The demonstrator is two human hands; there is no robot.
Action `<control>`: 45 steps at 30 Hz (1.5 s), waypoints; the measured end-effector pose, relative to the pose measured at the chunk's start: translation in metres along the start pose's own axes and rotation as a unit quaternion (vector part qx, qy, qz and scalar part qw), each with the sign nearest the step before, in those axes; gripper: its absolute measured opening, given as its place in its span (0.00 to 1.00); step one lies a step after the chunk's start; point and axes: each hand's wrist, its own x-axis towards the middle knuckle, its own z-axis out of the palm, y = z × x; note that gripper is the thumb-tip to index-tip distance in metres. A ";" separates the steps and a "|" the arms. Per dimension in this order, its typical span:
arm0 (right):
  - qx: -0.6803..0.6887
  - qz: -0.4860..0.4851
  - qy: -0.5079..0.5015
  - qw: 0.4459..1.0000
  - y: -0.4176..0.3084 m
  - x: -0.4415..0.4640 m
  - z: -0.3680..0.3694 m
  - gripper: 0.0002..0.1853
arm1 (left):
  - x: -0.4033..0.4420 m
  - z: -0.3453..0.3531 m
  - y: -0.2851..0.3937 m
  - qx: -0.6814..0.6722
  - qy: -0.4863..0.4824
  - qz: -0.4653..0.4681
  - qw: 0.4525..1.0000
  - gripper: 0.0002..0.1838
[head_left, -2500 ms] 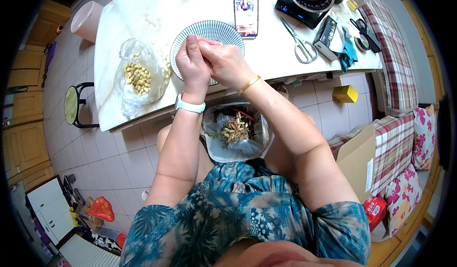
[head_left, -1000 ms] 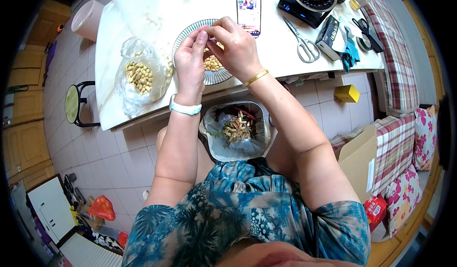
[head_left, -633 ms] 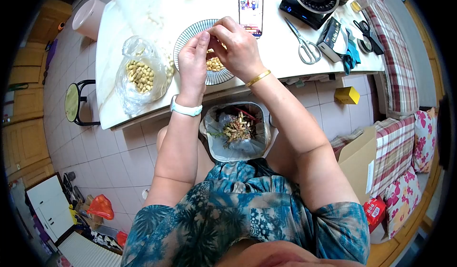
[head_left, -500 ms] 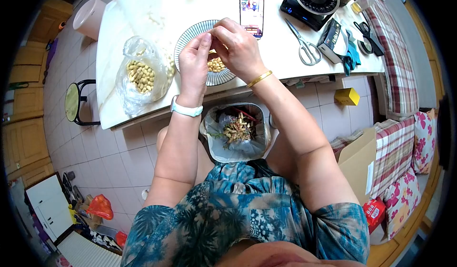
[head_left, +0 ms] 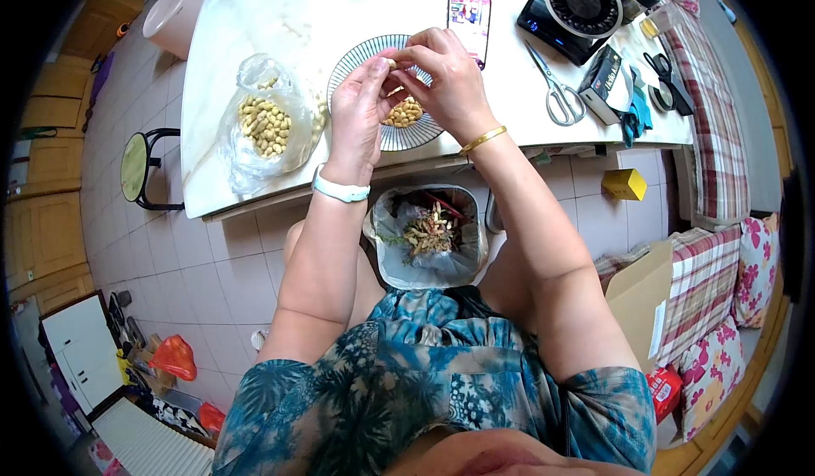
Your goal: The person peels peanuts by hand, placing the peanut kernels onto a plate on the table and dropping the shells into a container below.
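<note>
Over a striped plate (head_left: 348,64) my left hand (head_left: 361,107) and my right hand (head_left: 446,81) meet at the fingertips. A small pale piece, apparently a peanut (head_left: 391,64), shows between the left thumb and fingers; the right fingertips are pinched against it. Shelled peanuts (head_left: 405,113) lie on the plate beneath the hands. To the left, an open clear plastic bag (head_left: 238,158) holds unshelled peanuts (head_left: 265,126). Below the table edge, between the knees, a lined bin (head_left: 399,271) contains shells and scraps (head_left: 433,232).
A phone (head_left: 469,30) lies behind the plate. On the table's right are scissors (head_left: 560,94), a black box (head_left: 601,81), a teal cloth (head_left: 635,120) and a black appliance with a round grille (head_left: 584,2). A stool (head_left: 134,166) stands left, a yellow box (head_left: 624,184) on the floor.
The view has shifted, so the table's contents appear further right. The hands, earlier clasped together, came apart to a fingertip pinch, uncovering peanuts on the plate.
</note>
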 end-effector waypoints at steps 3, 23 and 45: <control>0.006 0.003 -0.015 1.000 0.002 0.000 0.000 0.10 | -0.001 0.000 0.002 0.000 -0.004 -0.006 1.000 0.16; -0.012 0.001 -0.045 0.999 0.007 -0.001 0.000 0.10 | -0.002 -0.004 0.003 -0.037 0.000 -0.029 0.999 0.16; 0.053 0.020 -0.017 0.998 -0.001 -0.001 -0.002 0.07 | -0.002 -0.006 -0.001 -0.093 0.003 -0.060 0.994 0.14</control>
